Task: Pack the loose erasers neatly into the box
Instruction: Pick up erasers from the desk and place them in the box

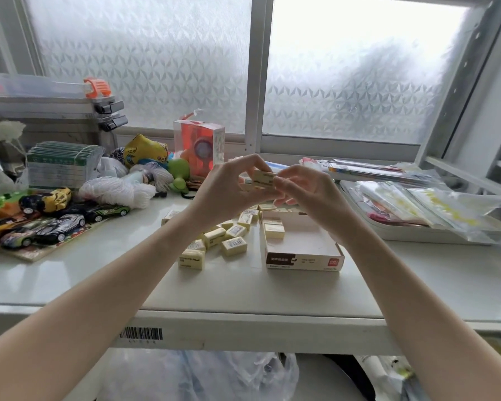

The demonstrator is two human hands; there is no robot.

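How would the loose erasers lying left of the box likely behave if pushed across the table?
The loose erasers are flat-sided blocks, so they would probably slide or tumble, not roll. They look small and likely light. The table looks glossy, so they may skid easily.

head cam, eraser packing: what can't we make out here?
- Erasers held: count unclear; left hand and right hand cover them.
- Box: far end hidden behind the right hand; fill there unknown.
- Box label: print too small to read.
- Loose erasers: far ones hidden by the left wrist.
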